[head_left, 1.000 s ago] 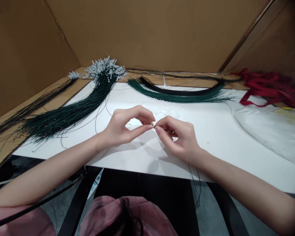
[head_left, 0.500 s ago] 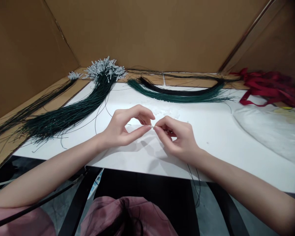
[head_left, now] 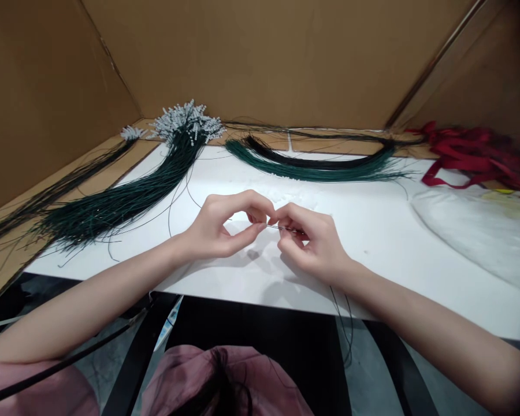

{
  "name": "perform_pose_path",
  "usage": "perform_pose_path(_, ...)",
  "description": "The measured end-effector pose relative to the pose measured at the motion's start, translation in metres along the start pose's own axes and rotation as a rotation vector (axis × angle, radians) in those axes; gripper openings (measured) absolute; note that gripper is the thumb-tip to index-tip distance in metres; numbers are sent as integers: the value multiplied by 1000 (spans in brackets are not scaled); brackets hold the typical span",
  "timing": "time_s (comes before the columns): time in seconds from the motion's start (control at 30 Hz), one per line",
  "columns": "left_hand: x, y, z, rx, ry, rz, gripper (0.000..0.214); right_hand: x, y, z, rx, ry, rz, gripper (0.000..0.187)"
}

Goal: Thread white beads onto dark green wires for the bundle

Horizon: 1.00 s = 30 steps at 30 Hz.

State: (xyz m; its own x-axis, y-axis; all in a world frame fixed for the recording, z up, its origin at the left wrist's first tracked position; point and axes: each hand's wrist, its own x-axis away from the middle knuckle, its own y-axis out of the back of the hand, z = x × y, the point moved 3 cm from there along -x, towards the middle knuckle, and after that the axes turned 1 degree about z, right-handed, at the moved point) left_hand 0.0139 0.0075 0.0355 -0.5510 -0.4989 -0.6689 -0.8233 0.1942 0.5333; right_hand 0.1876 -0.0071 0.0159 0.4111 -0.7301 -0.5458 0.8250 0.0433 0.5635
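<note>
Over the white table my left hand (head_left: pixel 225 225) is closed in a pinch, thumb against fingertips. Facing it, my right hand (head_left: pixel 316 237) pinches too, and the two index fingertips meet or nearly meet. A thin dark cord (head_left: pixel 274 227) spans the short gap between the hands, its left end at my left fingertips. Whether a small bead is also between those fingers, I cannot tell. Dark strands (head_left: pixel 351 332) hang in a loop past the table edge under my right wrist. Just beyond my fingers lie scattered small white pieces (head_left: pixel 301 199), apparently beads.
Behind my left hand lies a thick bundle of dark green cords (head_left: pixel 130 199) with white beaded tips (head_left: pixel 186 122). A thinner bundle (head_left: pixel 69 185) is left of it. Curved loose cords (head_left: pixel 320 167) lie at the back, red ribbon (head_left: pixel 472 153) and a clear plastic bag (head_left: pixel 481 237) at right.
My fingertips have shifted along the cord, so a longer piece shows between the hands. My right thumb has moved slightly down and right; the index fingertips have come together.
</note>
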Motion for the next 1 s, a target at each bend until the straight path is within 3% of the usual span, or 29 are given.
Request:
perform_pose_path(0.43,1,3,3,35,48,5,22,1,1,1,-16,8,36,26)
perform_pose_path(0.8,1,4,4,26,57,13,21,-2,2,4,18,44,-19,12)
perform_pose_path(1.0,2,5,3,33,80,7,21,-3,3,4,45,33,-43,17)
